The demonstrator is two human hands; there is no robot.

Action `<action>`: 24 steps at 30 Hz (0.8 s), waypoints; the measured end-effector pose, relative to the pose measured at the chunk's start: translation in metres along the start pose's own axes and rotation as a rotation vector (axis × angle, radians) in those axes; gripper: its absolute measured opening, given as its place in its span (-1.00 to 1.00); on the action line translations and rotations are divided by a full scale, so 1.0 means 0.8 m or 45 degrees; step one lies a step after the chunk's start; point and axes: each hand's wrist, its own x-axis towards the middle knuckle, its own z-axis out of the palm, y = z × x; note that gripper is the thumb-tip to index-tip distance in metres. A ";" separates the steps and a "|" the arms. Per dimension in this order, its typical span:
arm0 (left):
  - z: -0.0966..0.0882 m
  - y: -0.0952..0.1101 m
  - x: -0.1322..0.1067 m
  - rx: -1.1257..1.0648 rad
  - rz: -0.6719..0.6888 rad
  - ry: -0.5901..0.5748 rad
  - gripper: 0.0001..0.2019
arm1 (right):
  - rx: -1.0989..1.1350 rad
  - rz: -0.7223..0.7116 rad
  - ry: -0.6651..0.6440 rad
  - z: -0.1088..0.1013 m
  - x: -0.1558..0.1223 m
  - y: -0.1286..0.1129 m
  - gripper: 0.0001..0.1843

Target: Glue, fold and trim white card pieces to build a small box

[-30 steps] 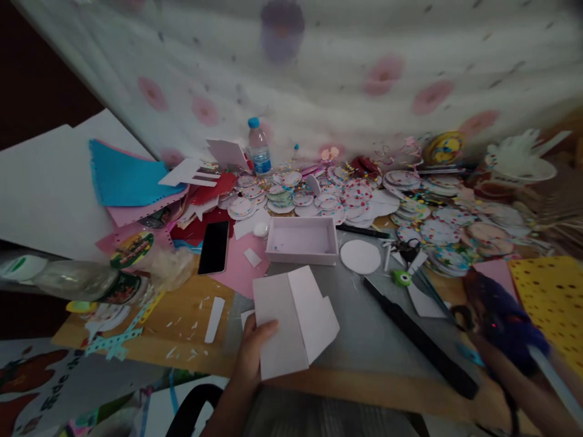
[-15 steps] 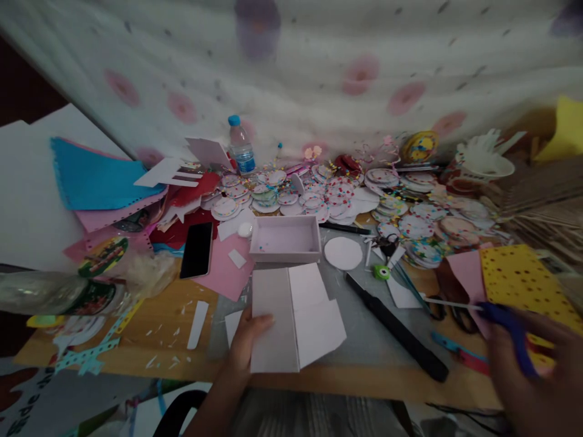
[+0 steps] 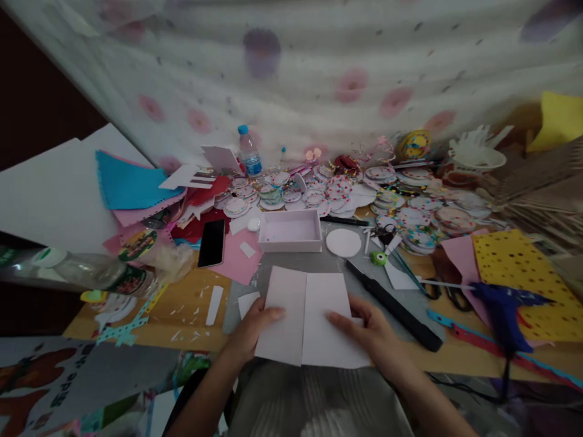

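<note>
The left hand (image 3: 253, 325) grasps the card (image 3: 298, 318) at left, the right hand (image 3: 371, 331) at right; the box (image 3: 291, 246) stands on the far side.

Hands: left hand (image 3: 249, 328) and right hand (image 3: 373, 332) both bare. Thumbs visible on each; remaining fingers partly hidden. Wrists: bare, slim, tapering from the forearms. Left forearm (image 3: 207, 388) and right forearm (image 3: 426, 391): uncovered over the length in view, smooth in outline. Garment at lap (image 3: 314, 397): dull grey cloth, soft and loosely draped, with narrow paler lines running roughly lengthwise near the middle; whether pleats or printed stripes cannot be determined. Fabric tone uneven, darker toward the upper edge. Finer weave detail indistinct in the dim light.
</note>
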 end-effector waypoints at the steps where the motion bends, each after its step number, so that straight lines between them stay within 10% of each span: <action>1: -0.001 0.000 0.000 0.012 0.005 -0.007 -0.66 | 0.010 -0.001 0.012 -0.001 -0.002 -0.001 -0.59; 24: 0.067 -0.007 0.076 0.271 0.125 -0.140 -0.56 | 0.122 0.178 0.319 -0.045 0.062 -0.018 -0.54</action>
